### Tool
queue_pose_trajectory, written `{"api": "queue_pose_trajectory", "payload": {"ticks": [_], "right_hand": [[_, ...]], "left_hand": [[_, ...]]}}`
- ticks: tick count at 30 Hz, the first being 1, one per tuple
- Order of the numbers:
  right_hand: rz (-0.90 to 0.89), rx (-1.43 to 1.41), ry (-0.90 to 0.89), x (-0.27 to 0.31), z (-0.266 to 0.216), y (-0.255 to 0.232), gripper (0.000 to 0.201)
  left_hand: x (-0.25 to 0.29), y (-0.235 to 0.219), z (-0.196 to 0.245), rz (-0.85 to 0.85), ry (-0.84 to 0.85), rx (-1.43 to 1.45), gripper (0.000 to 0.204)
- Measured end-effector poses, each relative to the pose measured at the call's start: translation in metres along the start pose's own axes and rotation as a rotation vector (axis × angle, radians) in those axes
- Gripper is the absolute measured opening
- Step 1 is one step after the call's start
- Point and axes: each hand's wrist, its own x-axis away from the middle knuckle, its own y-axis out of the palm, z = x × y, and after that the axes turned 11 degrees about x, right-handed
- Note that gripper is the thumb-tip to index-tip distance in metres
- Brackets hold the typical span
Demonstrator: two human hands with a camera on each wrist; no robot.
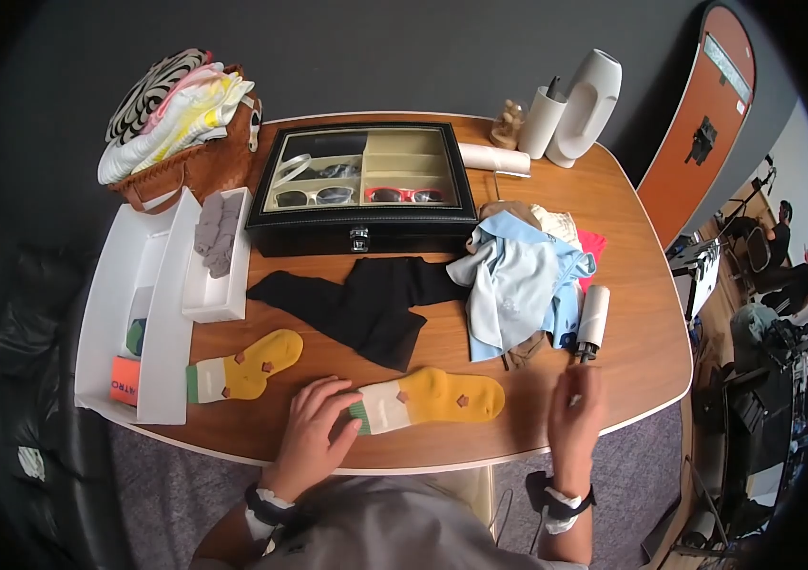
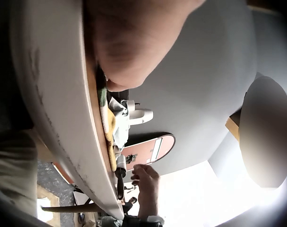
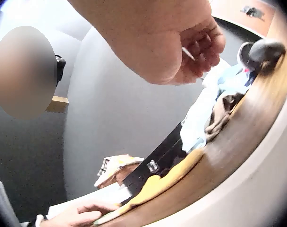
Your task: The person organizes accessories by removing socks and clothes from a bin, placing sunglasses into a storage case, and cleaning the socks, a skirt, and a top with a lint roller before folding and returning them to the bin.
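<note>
Two yellow socks with white and green cuffs lie flat on the wooden table. My left hand (image 1: 314, 423) rests beside the nearer sock (image 1: 437, 397), its index finger and thumb at the green cuff, fingers spread and relaxed. The other sock (image 1: 266, 366) lies further left, its cuff by the white box. My right hand (image 1: 575, 418) is raised over the table's front right, with loosely curled fingers. A small white spot shows among those fingers in the right wrist view; I cannot tell what it is. Just beyond this hand lies a folded umbrella (image 1: 592, 318).
Black clothing (image 1: 356, 304) lies behind the socks, with a light blue garment (image 1: 518, 285) to its right. A black glasses case (image 1: 361, 233) stands at the back. White boxes (image 1: 90, 370) and a brown basket (image 1: 166, 180) of cloths are left. A white vase (image 1: 570, 142) stands back right.
</note>
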Motion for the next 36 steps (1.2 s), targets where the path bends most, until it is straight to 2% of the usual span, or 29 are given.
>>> {"api": "queue_pose_trajectory", "payload": {"ticks": [3,6,10,12,13,15,17,18,19,20,21,24,25,28,31,36], "right_hand": [[-0.002,0.36,0.238,-0.013,0.005,-0.013,0.026],[-0.199,0.452,0.242,-0.018,0.033,-0.007,0.03],[-0.238,0.244,0.25,-0.021,0.063,0.003,0.027],[-0.262,-0.253,0.313,-0.007,0.065,0.011,0.025],[-0.271,-0.5,0.343,0.0,0.06,0.014,0.024],[-0.376,-0.653,0.331,0.024,0.006,0.005,0.019],[-0.604,-0.735,0.264,0.052,-0.014,0.004,0.012],[-0.776,-0.673,0.191,0.064,-0.012,0.009,0.013],[-0.902,-0.617,0.122,0.068,-0.035,0.0,0.013],[-0.977,-0.411,-0.091,0.072,-0.043,-0.001,0.014],[-0.97,-0.619,-0.153,0.073,-0.064,-0.004,0.018],[-1.092,-0.589,-0.319,0.089,-0.072,0.011,0.021],[-1.183,-0.544,-0.287,0.087,-0.081,0.009,0.022],[-1.246,-0.457,-0.259,0.089,-0.084,0.013,0.024],[-1.207,-0.495,-0.225,0.088,-0.085,0.01,0.023],[-1.052,-0.511,-0.133,0.096,-0.076,0.008,0.022]], "left_hand": [[-0.001,0.0,-0.002,0.022,0.003,0.002,0.033],[-0.001,0.0,-0.004,0.036,0.009,0.001,0.033],[-0.001,-0.002,-0.004,0.045,0.003,0.029,0.035],[0.0,-0.001,-0.003,0.074,-0.024,0.055,0.04],[0.0,-0.001,-0.003,0.088,-0.037,0.07,0.043],[0.001,0.0,-0.004,0.093,-0.06,0.1,0.05],[0.002,0.002,-0.006,0.093,-0.068,0.119,0.059],[0.003,0.002,-0.008,0.09,-0.064,0.124,0.064],[0.003,0.002,-0.008,0.089,-0.059,0.128,0.069],[0.003,0.003,-0.008,0.097,-0.07,0.139,0.073],[0.003,0.004,-0.007,0.107,-0.081,0.15,0.076],[0.004,0.003,-0.007,0.133,-0.086,0.175,0.084],[0.004,0.004,-0.007,0.141,-0.083,0.183,0.087],[0.004,0.004,-0.01,0.137,-0.066,0.175,0.09],[0.004,0.006,-0.008,0.142,-0.06,0.149,0.086],[-0.001,0.001,-0.004,0.056,0.025,-0.028,0.049]]}}
